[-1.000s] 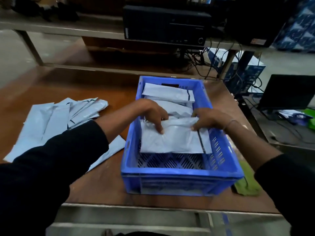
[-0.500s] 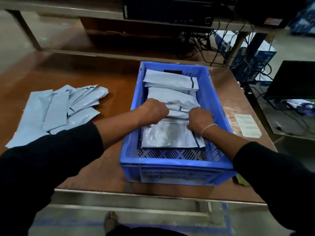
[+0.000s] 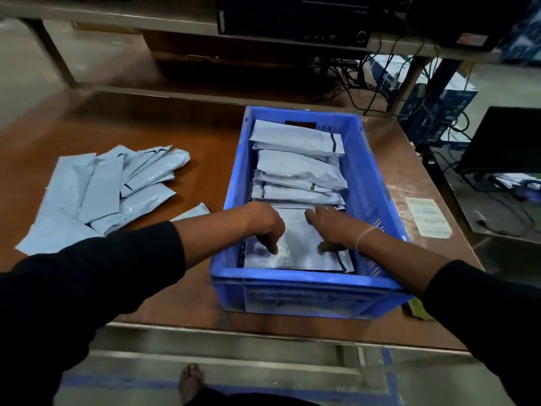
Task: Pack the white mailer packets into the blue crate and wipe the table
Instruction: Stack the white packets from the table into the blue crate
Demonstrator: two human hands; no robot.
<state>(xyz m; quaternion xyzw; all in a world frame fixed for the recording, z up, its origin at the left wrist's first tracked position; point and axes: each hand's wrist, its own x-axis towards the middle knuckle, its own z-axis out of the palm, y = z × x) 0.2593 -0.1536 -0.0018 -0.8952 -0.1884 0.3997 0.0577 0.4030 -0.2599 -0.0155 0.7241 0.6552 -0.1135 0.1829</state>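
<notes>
The blue crate [image 3: 371,183] stands on the brown table [image 3: 187,118], right of centre. Several white mailer packets [image 3: 295,168] lie stacked inside it toward the far end. A flat packet [image 3: 295,244] lies at the crate's near end. My left hand [image 3: 265,222] and my right hand [image 3: 329,227] are both inside the crate, fingertips pointing down and pressing on this packet. A loose pile of white mailer packets [image 3: 99,189] lies on the table to the left of the crate.
A green cloth [image 3: 418,310] peeks out at the crate's near right corner. A paper label [image 3: 427,216] is stuck on the table's right side. Behind the table stand a shelf with a black computer case [image 3: 292,16], cables and boxes.
Both hands moved toward the near end of the crate, from the packet's far edge onto its middle. The packet now lies flatter against the crate's near wall.
</notes>
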